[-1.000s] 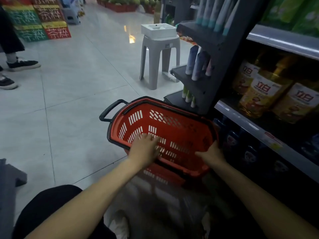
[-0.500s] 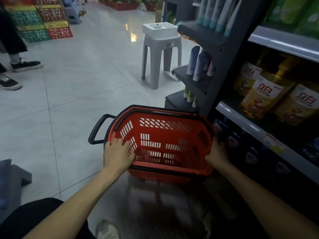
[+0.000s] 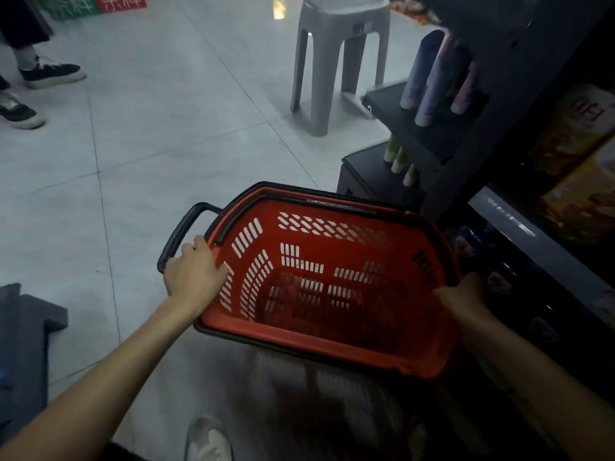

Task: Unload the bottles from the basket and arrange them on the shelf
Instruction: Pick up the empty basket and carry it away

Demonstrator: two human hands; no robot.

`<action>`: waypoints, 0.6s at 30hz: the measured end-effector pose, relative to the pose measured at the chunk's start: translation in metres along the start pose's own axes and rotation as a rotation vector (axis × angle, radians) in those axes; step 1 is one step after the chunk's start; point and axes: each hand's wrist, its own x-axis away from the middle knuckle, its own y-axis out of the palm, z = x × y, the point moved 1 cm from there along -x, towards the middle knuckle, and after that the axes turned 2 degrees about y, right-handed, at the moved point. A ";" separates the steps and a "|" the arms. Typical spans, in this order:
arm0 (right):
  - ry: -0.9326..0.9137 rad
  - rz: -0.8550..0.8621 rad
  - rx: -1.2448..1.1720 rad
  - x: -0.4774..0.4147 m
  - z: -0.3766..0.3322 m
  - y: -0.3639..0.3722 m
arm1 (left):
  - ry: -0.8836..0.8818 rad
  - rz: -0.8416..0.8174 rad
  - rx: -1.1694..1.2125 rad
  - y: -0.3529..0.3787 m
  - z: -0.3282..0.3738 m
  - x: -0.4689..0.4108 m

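Observation:
A red plastic basket [image 3: 332,341] with black rim and handles is held above the floor in front of me, and no bottle shows inside it. My left hand [image 3: 193,274] grips its left rim beside the black end handle [image 3: 176,241]. My right hand [image 3: 462,297] grips the right rim, its fingers hidden behind the edge. To the right runs the store shelf [image 3: 519,224], with yellow detergent bottles [image 3: 575,168] above and dark packs on the bottom level.
A dark end rack [image 3: 399,104] holds upright tubes just beyond the basket. A grey plastic stool [image 3: 336,51] stands on the tiled floor behind it. Another person's shoes [image 3: 50,74] are at the far left. A grey object [image 3: 23,344] sits at my left.
The basket has swung round and come closer to me. My left hand moved from inside the basket wall to its left rim near the handle. The view tilted down.

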 end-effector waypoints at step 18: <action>-0.073 0.062 -0.021 0.087 -0.175 -0.025 | -0.417 -0.231 0.423 -0.142 -0.056 -0.018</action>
